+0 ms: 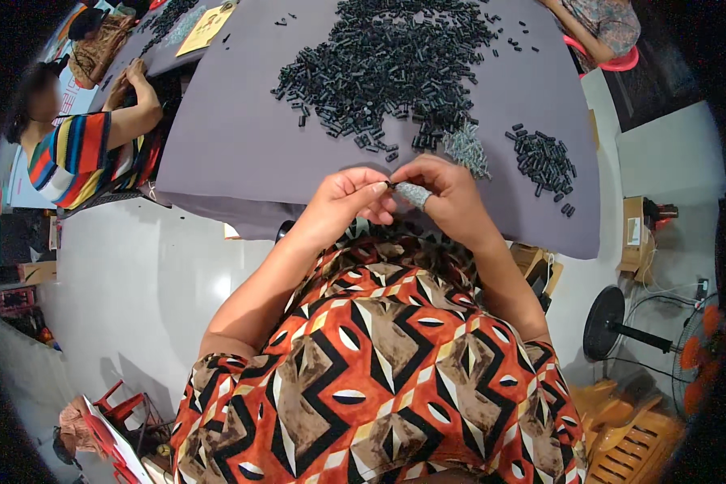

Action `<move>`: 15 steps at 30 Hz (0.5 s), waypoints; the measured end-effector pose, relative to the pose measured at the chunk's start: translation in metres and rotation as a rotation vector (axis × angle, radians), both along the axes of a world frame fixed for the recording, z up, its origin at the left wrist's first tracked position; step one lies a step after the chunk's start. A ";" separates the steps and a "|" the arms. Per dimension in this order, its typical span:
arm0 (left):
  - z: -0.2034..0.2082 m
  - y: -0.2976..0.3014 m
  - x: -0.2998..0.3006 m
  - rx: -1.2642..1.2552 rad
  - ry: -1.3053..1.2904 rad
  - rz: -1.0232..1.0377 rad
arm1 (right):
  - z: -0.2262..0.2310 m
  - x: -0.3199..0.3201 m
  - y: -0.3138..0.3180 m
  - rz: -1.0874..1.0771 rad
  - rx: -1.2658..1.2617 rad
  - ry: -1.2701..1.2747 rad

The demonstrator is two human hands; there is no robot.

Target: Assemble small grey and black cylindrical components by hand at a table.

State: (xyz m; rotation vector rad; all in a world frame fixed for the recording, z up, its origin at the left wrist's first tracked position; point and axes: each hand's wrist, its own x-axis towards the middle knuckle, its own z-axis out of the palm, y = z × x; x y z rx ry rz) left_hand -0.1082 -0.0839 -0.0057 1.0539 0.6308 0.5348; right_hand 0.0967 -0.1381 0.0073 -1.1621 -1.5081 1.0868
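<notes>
Tablecloth (234, 137) leaves room leftward, front edge near; left hand (353, 196) and right hand (453, 196) pinch a small black piece (391, 185) between their fingertips

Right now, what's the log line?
left hand: pinching small black piece | right hand: touching it | beyond: piled black cylindrical pieces, silvery-grey slender pieces

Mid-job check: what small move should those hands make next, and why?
I'd probably steady the small dark piece with the left hand and gently press with the right hand. Both hands' fingertips meet on it, and it's too small to tell whether anything is seated inside. Reaching for the pile of grey pins seems premature while both hands are occupied.
</notes>
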 end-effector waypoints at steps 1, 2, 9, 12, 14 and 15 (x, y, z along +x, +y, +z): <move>0.001 0.000 0.001 0.001 -0.002 -0.004 | 0.002 0.001 -0.001 0.003 -0.011 0.000; 0.002 0.000 0.001 0.001 -0.003 -0.008 | 0.004 0.002 -0.001 0.006 -0.022 0.001; 0.011 -0.001 0.004 0.033 0.059 -0.034 | 0.009 0.001 -0.004 -0.036 -0.051 0.126; 0.008 0.000 0.006 0.021 0.039 -0.049 | 0.008 0.004 -0.004 -0.052 -0.095 0.167; 0.008 -0.002 0.007 0.078 0.039 -0.066 | 0.005 0.008 -0.003 0.014 -0.106 0.076; 0.008 -0.002 0.007 0.074 0.044 -0.070 | 0.005 0.008 -0.004 0.011 -0.110 0.081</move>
